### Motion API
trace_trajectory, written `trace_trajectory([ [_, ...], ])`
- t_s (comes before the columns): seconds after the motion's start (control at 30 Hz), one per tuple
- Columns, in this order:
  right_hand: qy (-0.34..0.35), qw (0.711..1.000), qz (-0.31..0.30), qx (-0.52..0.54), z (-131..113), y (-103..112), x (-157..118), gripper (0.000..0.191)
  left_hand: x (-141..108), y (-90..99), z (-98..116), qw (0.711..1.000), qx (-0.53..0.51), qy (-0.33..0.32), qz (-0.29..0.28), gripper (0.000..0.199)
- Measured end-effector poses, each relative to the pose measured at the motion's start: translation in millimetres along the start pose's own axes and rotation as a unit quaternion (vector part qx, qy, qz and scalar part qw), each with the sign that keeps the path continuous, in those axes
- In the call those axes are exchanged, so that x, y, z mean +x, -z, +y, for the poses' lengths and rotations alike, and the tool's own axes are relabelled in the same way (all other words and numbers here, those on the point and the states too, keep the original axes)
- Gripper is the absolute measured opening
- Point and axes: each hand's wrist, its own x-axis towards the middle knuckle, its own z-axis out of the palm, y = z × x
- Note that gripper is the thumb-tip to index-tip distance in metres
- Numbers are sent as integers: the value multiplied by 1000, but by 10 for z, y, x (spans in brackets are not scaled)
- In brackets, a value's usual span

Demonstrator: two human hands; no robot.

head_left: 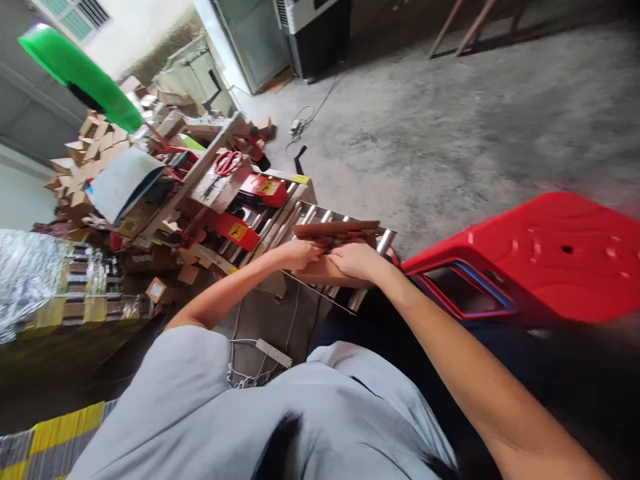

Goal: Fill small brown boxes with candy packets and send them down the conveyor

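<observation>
A brown cardboard box (pixel 320 273) sits on the near end of a roller conveyor (pixel 357 300), directly in front of the person, with both hands at it. The left hand (pixel 300 255) is at the box's left end and the right hand (pixel 354 259) comes over its near side right of the middle, so most of the box lies beneath and between them. Their fingertips nearly meet over the opening. Both hands are mostly closed, fingers bent inward against the cardboard; the tips are hidden, so I cannot tell whether either one pinches a flap or something inside. The box's long axis runs left to right in the view — roughly from one hand toward the other and at a slant to the rollers. Its opening faces up, and a long flap (pixel 336 229) is raised along the far side, beyond the knuckles, running much the same way as the box. Farther up the conveyor, to the left, stands a taping machine with red guards (pixel 273 191), and red-handled scissors (pixel 227 163) lie on it. A red plastic stool (pixel 560 260) is near the conveyor's end on the right — apart from the hands — and a white power strip (pixel 274 353) lies below, on the floor.
</observation>
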Motion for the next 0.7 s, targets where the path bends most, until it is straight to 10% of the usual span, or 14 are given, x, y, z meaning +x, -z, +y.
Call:
trace_trajectory([
  [0.13,-13,985,170,30,-19,-175,-115,34,129,113,-124,986,-164,16,21,30],
  [0.3,-89,931,354,10,-10,-228,-196,84,73,63,-57,966,-241,48,80,26],
  [0.53,-67,955,289,-5,-66,-308,-270,37,-298,-296,313,938,22,101,331,45],
  [0.7,-57,943,318,80,119,-392,-355,30,76,-518,704,976,31,64,206,76],
])
